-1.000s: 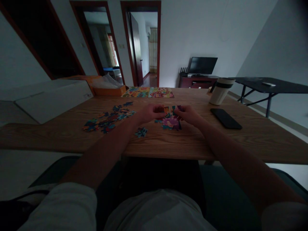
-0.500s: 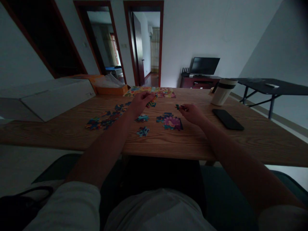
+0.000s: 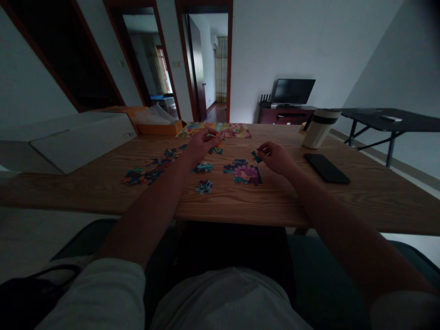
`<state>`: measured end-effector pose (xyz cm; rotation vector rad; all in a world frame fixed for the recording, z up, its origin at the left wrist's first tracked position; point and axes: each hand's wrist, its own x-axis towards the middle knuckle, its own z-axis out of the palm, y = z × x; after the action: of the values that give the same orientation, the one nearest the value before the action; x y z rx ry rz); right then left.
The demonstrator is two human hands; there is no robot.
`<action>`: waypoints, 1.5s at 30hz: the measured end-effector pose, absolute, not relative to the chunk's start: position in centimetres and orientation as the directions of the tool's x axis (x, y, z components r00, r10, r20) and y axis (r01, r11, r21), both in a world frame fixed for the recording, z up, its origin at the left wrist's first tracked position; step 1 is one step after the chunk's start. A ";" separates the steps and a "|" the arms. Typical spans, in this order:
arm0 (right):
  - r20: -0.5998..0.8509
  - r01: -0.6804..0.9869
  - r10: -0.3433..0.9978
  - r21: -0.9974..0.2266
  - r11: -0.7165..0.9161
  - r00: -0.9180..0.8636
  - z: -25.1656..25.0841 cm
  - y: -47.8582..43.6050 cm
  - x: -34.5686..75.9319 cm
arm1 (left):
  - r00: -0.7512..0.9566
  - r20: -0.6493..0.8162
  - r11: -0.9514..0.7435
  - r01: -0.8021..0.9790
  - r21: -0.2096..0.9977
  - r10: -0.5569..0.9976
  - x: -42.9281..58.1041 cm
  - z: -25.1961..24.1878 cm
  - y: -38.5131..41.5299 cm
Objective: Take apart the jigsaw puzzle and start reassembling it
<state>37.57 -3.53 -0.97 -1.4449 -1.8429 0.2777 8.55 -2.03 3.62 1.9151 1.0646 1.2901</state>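
Note:
My right hand (image 3: 275, 159) pinches a small dark green jigsaw piece (image 3: 256, 156) just above the table. Below it lies a joined patch of puzzle (image 3: 246, 174) with a purple area and dark blue and teal edges. My left hand (image 3: 202, 144) is at the far side, fingers curled toward the thumb; whatever is between them is too small to make out. Yellow and teal pieces (image 3: 216, 149) lie under its fingertips. Nearer me are a light blue cluster (image 3: 203, 168) and another small cluster (image 3: 204, 186). Many loose pieces (image 3: 151, 172) spread left, partly hidden by my left forearm.
A colourful picture sheet (image 3: 237, 131) lies at the table's far edge. On the left stand a white box (image 3: 82, 142) and an orange box (image 3: 158, 129) with clear plastic. To the right are a black phone (image 3: 326, 168) and a cup with a dark band (image 3: 318, 133).
My right hand has lifted slightly and turned the piece, which now tilts downward. My left hand has stayed almost in place, its fingers shifting a little. The view has tipped slightly.

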 end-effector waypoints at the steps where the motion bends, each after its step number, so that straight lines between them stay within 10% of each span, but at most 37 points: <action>1: 0.427 0.720 0.903 -0.609 0.333 -0.057 -1.0 -3.5 37.5 | 0.240 0.461 -0.517 0.313 0.797 0.855 8.5 3.6 -1.9; 16: 0.198 0.269 0.919 -0.916 0.297 -0.342 -0.7 -5.0 35.7 | 0.698 0.140 -0.594 0.466 0.656 0.702 11.3 0.4 -3.1; 33: 0.279 0.734 0.903 -0.527 0.428 -0.327 -1.4 -4.0 37.0 | -0.104 0.729 -0.641 0.404 0.653 0.676 3.9 7.5 0.0; 40: 0.230 0.737 0.904 -0.523 0.427 -0.360 -1.4 -4.1 37.1 | 0.056 0.782 -0.565 0.724 0.396 0.621 -1.6 12.7 -2.2; 45: 0.199 0.767 0.912 -0.494 0.410 -0.359 -1.7 -4.0 37.2 | 0.036 0.680 -0.430 0.798 0.422 0.732 -5.5 13.3 -3.1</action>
<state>37.24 -3.99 -1.68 -1.4310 -2.2295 0.4420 -5.48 -3.13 13.31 2.3124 1.7133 1.4343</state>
